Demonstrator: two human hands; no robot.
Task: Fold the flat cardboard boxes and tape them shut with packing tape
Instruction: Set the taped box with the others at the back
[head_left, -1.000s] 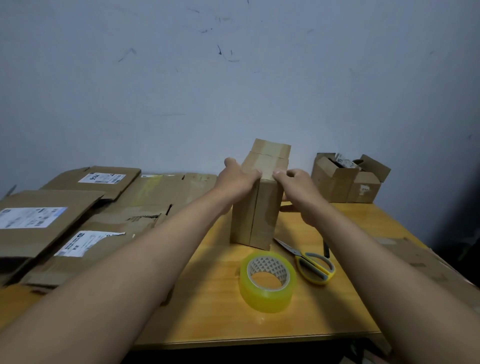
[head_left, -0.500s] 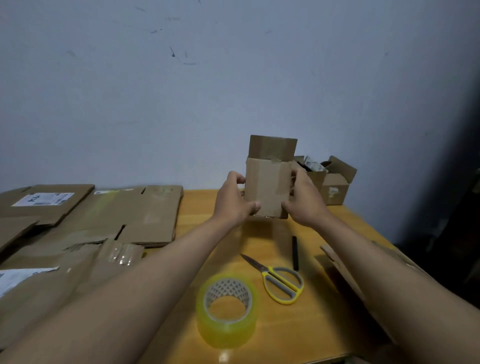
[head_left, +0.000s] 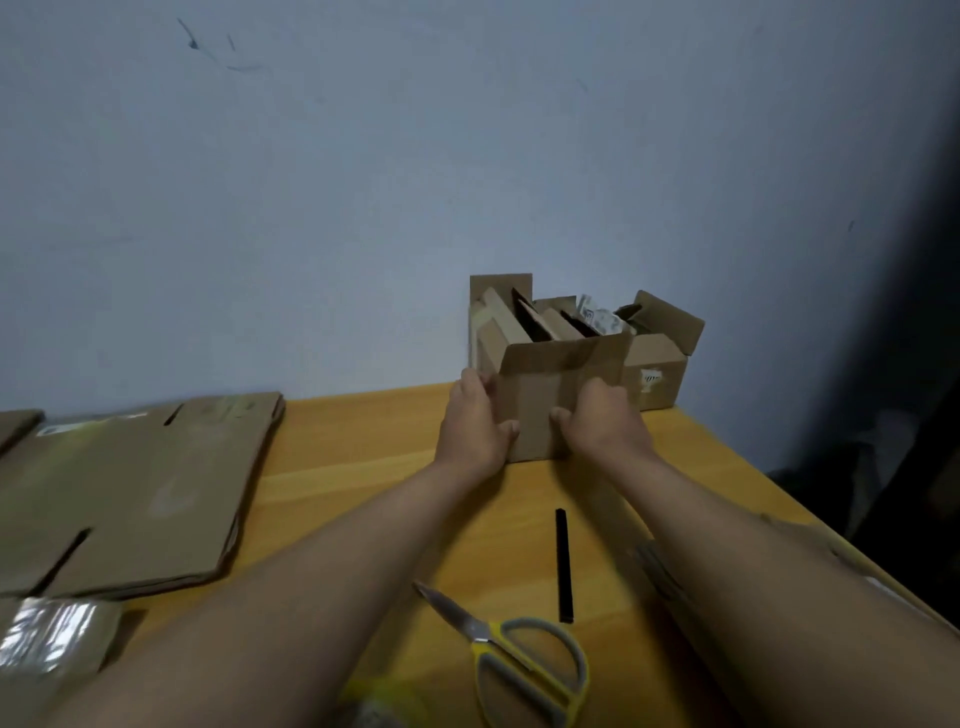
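The left hand (head_left: 475, 426) and the right hand (head_left: 605, 423) are gripping the open box (head_left: 540, 400), which is standing on the far side of the counter (head_left: 363, 467), near the wall.

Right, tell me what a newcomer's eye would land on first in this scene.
First, the small brown cardboard box with open top flaps, standing at the far middle of the yellow wooden table, with the left hand and right hand pressed to its sides. Next, the yellow-handled scissors lying near the front edge, beside a thin black stick. Large flattened brown cardboard sheets lie at the left.
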